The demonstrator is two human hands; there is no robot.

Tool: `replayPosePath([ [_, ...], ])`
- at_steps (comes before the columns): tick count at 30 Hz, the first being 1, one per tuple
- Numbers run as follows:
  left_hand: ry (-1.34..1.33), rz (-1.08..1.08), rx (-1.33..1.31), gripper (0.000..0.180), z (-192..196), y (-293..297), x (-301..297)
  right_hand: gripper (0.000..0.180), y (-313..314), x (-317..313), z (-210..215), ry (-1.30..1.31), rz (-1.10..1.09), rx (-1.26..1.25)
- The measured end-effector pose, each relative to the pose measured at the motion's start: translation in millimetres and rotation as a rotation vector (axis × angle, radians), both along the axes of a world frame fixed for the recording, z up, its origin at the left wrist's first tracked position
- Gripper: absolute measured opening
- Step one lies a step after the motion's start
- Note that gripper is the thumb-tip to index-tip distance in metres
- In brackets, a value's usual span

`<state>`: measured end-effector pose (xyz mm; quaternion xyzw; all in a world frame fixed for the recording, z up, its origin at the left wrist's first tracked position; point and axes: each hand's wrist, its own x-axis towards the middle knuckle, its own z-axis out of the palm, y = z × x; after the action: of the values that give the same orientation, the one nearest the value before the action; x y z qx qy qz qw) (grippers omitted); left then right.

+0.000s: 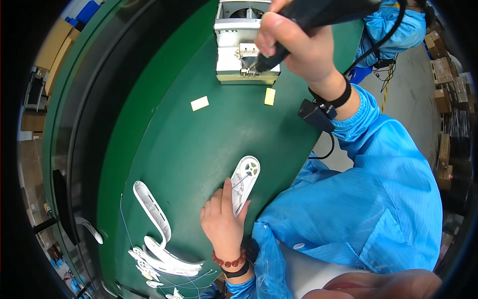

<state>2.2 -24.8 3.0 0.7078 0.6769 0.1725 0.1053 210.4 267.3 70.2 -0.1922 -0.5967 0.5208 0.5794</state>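
Head view: my right hand [301, 50] grips a black screwdriver [326, 12], apparently tilted to reach the white box [229, 57]; my left hand [224, 222], grip unclear, likely steadies the white shell [243, 187].

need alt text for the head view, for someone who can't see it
A person's right hand holds a black tool, its tip at a white machine, while the left hand holds a white shell on a green table. More white parts lie toward the lower left.
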Motion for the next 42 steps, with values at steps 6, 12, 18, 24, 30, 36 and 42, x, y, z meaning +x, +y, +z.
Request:
replayPosePath([
  [6, -0.084, 0.08, 0.103, 0.072, -14, 5, -2, 0.008, 6, -11, 7, -0.109, -0.078, 0.011],
  [12, -0.124, 0.107, 0.071, 0.077, -12, 5, 0, 0.009, 14, -13, 11, -0.198, -0.094, -0.032],
  [18, -0.114, 0.108, 0.082, 0.074, -13, 7, -1, 0.009, 18, -19, 7, -0.183, -0.1, -0.042],
  [24, -0.1, 0.114, 0.097, 0.069, -15, 6, -2, 0.009, 18, -22, 5, -0.17, -0.098, -0.052],
  [30, -0.13, 0.121, 0.102, 0.066, -10, 12, -1, 0.017, 26, -21, 8, -0.286, -0.064, -0.071],
  [36, -0.137, 0.116, 0.055, 0.062, -16, 18, -1, 0.018, -8, -33, -9, -0.201, 0.095, -0.119],
  [42, -0.124, 0.077, 0.139, 0.049, -16, 22, -3, 0.019, -74, -44, -28, -0.22, 0.504, 0.034],
])
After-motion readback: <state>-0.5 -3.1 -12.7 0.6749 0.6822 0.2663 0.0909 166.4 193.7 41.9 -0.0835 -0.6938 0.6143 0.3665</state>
